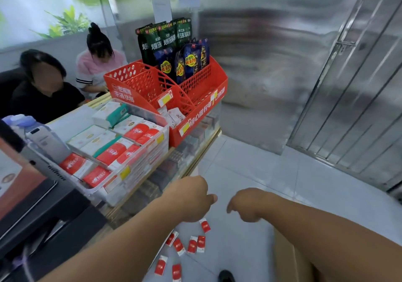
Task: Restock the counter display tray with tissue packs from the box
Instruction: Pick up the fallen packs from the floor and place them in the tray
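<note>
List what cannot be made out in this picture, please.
All in the head view:
- Cardboard box: cut off by the bottom edge and covered by the right forearm, so its contents are hidden.
- Left hand and right hand: seen from behind; palms hidden.
- Clear tray: lower tissue packs blurred behind its wall.
- Packs on the floor: print too small.

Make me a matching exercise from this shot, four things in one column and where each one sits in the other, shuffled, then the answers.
Things:
1. red tissue packs
2. clear display tray
3. dark snack bags
4. cardboard box

Places:
A. standing in the red basket
B. scattered on the floor tiles
C. on the counter, beside the red basket
D. on the floor at the lower right, under the right arm

Pairs: 1-B, 2-C, 3-A, 4-D
</note>
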Demonstrator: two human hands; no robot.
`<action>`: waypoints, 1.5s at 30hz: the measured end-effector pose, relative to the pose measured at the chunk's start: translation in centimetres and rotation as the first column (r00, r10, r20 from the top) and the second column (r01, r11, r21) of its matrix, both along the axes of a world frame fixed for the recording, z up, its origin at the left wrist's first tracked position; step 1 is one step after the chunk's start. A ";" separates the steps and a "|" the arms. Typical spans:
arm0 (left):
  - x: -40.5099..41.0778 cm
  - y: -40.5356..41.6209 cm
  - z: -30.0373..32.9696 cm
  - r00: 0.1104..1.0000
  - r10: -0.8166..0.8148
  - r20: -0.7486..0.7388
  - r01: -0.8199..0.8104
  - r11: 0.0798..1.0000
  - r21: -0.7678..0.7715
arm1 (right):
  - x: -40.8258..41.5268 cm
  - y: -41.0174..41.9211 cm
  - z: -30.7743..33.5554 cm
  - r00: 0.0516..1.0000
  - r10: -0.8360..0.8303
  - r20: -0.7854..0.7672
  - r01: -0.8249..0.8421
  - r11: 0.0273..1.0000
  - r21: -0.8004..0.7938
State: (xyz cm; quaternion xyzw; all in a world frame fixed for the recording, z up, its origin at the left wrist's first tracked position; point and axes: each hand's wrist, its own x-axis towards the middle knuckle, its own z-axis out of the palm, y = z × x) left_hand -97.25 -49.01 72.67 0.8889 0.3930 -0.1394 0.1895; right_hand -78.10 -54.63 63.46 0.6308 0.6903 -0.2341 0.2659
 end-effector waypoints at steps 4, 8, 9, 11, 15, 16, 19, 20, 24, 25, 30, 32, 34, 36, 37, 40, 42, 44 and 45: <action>0.3 0.4 -1.3 0.998 0.056 -0.022 -0.056 0.998 -0.016 | -1.2 2.5 -1.1 0.998 0.011 -0.065 -0.010 1.000 0.025; 1.8 1.9 -3.5 0.985 0.168 -0.050 -0.169 0.986 -0.011 | 0.3 4.6 -3.7 0.994 -0.001 -0.114 0.002 1.000 0.014; 2.3 2.3 -4.3 0.981 0.183 -0.060 -0.183 0.983 0.005 | 1.0 5.0 -4.5 0.992 -0.013 -0.124 0.015 1.000 0.014; 3.2 3.2 -6.4 0.976 0.206 -0.073 -0.208 0.978 -0.028 | 2.4 5.5 -6.6 0.986 -0.063 -0.155 0.065 0.998 0.011; 4.8 4.0 -11.7 0.963 0.224 -0.151 -0.246 0.958 -0.148 | 4.8 5.1 -11.2 0.956 -0.216 -0.199 0.215 0.976 -0.029; 5.2 4.5 -13.7 0.961 0.214 -0.173 -0.241 0.958 -0.153 | 5.3 5.0 -12.9 0.940 -0.266 -0.216 0.264 0.964 -0.038; 5.9 5.9 -19.4 0.955 0.198 -0.222 -0.244 0.948 -0.204 | 6.1 5.0 -17.4 0.891 -0.379 -0.252 0.377 0.925 -0.058; 6.3 6.6 -22.1 0.953 0.174 -0.248 -0.230 0.948 -0.218 | 6.3 5.2 -19.6 0.873 -0.414 -0.259 0.414 0.908 -0.057; 6.4 8.8 -34.5 0.950 0.026 -0.312 -0.112 0.959 -0.261 | 5.8 5.6 -30.2 0.807 -0.540 -0.238 0.537 0.839 -0.082; 6.2 9.2 -37.7 0.944 0.000 -0.329 -0.091 0.961 -0.261 | 5.6 5.7 -33.2 0.792 -0.566 -0.228 0.561 0.823 -0.092; 4.6 11.4 -53.0 0.937 -0.040 -0.348 -0.059 0.961 -0.270 | 4.1 6.7 -47.6 0.712 -0.671 -0.208 0.663 0.739 -0.116; 4.2 12.4 -58.8 0.910 -0.144 -0.390 0.034 0.961 -0.276 | 3.4 7.1 -52.9 0.679 -0.704 -0.208 0.698 0.707 -0.114; 4.0 13.7 -64.4 0.890 -0.203 -0.409 0.089 0.956 -0.280 | 2.7 7.7 -57.9 0.656 -0.724 -0.213 0.722 0.684 -0.099; 4.1 14.9 -69.4 0.889 -0.198 -0.413 0.083 0.957 -0.278 | 1.9 8.4 -62.8 0.647 -0.730 -0.221 0.734 0.675 -0.082; 4.2 15.6 -71.6 0.891 -0.183 -0.416 0.073 0.961 -0.267 | 1.5 8.7 -65.2 0.645 -0.731 -0.224 0.736 0.673 -0.076; 3.9 17.3 -77.6 0.891 -0.204 -0.406 0.104 0.961 -0.255 | 0.6 10.0 -71.4 0.640 -0.735 -0.223 0.741 0.668 -0.075; 3.4 18.3 -80.9 0.901 -0.210 -0.379 0.119 0.961 -0.250 | -0.2 10.9 -74.7 0.633 -0.739 -0.231 0.747 0.661 -0.070; 3.0 19.2 -83.8 0.926 -0.158 -0.344 0.081 0.970 -0.228 | -1.2 11.8 -77.7 0.609 -0.754 -0.246 0.765 0.640 -0.069; 3.0 19.2 -84.9 0.932 -0.152 -0.330 0.081 0.973 -0.217 | -1.7 12.3 -79.1 0.591 -0.765 -0.256 0.778 0.625 -0.070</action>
